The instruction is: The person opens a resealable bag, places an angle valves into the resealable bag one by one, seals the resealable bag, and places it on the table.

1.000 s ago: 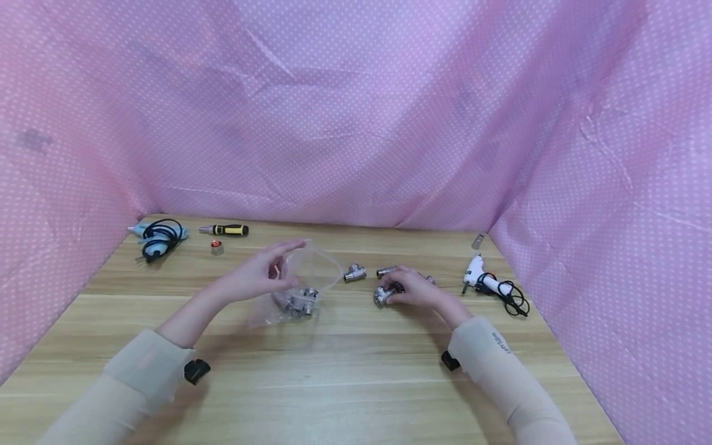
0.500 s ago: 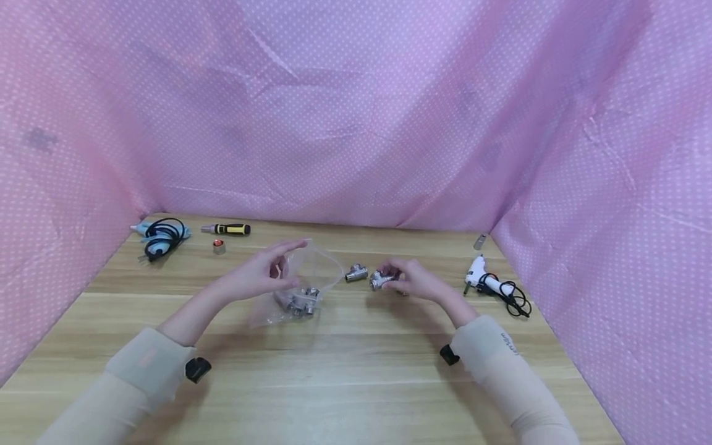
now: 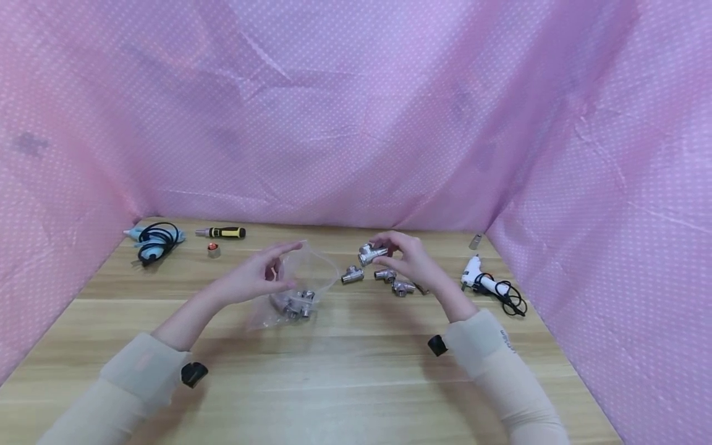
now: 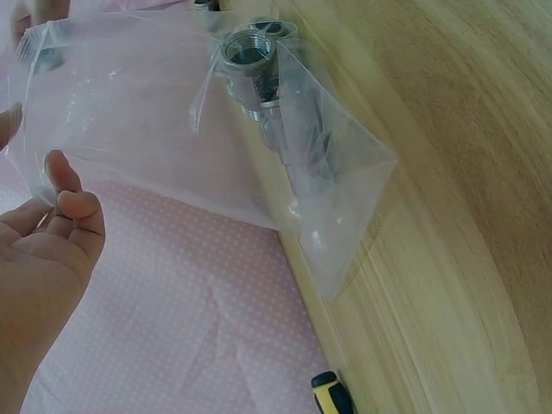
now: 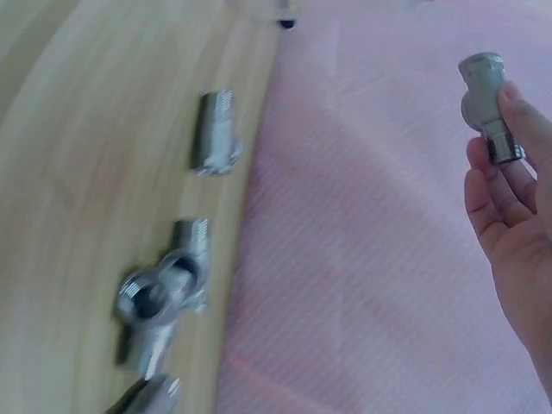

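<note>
My left hand (image 3: 250,278) pinches the rim of a clear plastic bag (image 4: 147,112), which rests on the table with its mouth spread. Several chrome pipe fittings (image 3: 302,304) lie inside it. To the right, my right hand (image 3: 413,256) pinches a chrome tee fitting (image 3: 368,254) between thumb and fingers, raised above the table. In the right wrist view this tee fitting (image 5: 488,108) has a threaded end near the fingers. One loose fitting (image 3: 352,275) lies by the bag; a second fitting (image 3: 384,275) and a third (image 3: 403,288) lie below my right hand, with another partly hidden by the wrist.
A blue tool with a coiled black cord (image 3: 156,242), a yellow-black screwdriver (image 3: 225,233) and a small metal cup with red inside (image 3: 214,250) lie back left. At right are a white glue gun (image 3: 483,278) and a small metal cylinder (image 3: 475,241). Pink dotted cloth (image 3: 311,123) hangs around the wooden table.
My right hand has picked up the tee fitting from the loose group, lifting it up and away toward the back. The left hand has stayed at the bag.
</note>
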{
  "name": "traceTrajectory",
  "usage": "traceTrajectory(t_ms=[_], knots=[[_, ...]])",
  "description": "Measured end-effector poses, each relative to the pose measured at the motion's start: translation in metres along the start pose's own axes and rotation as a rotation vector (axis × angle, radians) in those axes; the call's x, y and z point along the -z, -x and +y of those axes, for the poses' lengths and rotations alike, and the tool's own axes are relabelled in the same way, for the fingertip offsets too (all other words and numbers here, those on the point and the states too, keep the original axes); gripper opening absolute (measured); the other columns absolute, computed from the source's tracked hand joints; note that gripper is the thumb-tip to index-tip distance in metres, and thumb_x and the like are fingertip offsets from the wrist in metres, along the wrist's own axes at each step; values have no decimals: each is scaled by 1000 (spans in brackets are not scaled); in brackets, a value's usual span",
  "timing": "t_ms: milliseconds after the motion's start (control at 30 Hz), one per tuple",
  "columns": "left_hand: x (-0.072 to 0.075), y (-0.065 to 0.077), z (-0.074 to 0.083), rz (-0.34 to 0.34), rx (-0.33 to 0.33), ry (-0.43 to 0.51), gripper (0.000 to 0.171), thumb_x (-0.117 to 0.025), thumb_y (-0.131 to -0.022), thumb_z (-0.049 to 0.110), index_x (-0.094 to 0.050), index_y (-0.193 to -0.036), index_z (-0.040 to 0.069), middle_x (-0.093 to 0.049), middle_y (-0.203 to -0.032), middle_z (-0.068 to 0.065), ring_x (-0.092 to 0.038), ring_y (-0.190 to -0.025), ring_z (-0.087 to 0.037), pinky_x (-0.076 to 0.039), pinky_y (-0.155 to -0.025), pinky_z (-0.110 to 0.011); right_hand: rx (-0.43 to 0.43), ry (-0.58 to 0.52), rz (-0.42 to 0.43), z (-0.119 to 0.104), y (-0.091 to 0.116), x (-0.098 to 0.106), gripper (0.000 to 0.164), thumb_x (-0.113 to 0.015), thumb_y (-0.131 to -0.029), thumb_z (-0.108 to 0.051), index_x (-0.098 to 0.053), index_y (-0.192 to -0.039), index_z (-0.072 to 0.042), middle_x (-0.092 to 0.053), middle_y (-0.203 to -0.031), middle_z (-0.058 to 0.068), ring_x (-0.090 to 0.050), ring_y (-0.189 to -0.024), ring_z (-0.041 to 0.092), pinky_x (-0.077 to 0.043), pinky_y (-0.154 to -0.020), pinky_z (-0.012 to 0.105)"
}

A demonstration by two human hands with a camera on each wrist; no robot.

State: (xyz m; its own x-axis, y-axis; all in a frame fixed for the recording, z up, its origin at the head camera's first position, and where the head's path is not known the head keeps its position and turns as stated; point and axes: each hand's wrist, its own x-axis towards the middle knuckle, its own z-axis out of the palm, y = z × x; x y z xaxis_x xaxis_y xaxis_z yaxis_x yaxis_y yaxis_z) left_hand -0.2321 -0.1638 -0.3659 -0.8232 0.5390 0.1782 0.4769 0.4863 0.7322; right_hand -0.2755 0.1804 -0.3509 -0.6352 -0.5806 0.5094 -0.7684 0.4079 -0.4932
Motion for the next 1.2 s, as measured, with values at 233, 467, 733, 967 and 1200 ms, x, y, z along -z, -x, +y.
traceTrajectory(t_ms=[233, 467, 733, 967, 1200], knots=[[-2, 3, -2, 1, 2, -5, 77, -73, -82, 20, -32, -147, 13, -51, -77, -2, -47, -65, -13, -44, -55, -22, -39, -107, 92, -24, -15, -7, 27, -78, -72, -3, -66, -97, 1, -68, -94, 13, -64, -80, 22, -55, -71, 33], [-3, 4, -1, 1, 3, -6, 78, -73, -82, 24, -32, -147, 13, -51, -77, -2, -47, -64, -13, -44, -55, -22, -76, -176, 93, -42, -29, -20, 25, -78, -72, -2, -67, -95, 2, -68, -94, 14, -63, -81, 19, -55, -72, 29], [-3, 2, -1, -3, -2, 1, 79, -74, -81, 31, -32, -147, 15, -52, -77, -1, -48, -64, -13, -45, -55, -23, 38, -230, -27, -40, -37, -43, 26, -74, -78, -6, -69, -103, -1, -67, -100, 10, -65, -88, 17, -56, -75, 29], [-3, 2, 0, -5, -14, -2, 81, -73, -81, 33, -31, -148, 15, -51, -78, -2, -47, -64, -13, -44, -56, -23, 201, -33, -114, -37, -39, -62, 26, -73, -81, -7, -68, -106, -1, -70, -101, 10, -66, -84, 14, -54, -72, 19], [-4, 2, 3, -4, -15, -24, 81, -73, -81, 33, -31, -148, 15, -51, -77, -1, -46, -64, -12, -44, -55, -23, 241, 103, -157, -36, -37, -73, 26, -76, -78, -16, -70, -102, -7, -70, -101, 3, -63, -93, 12, -49, -85, 19]])
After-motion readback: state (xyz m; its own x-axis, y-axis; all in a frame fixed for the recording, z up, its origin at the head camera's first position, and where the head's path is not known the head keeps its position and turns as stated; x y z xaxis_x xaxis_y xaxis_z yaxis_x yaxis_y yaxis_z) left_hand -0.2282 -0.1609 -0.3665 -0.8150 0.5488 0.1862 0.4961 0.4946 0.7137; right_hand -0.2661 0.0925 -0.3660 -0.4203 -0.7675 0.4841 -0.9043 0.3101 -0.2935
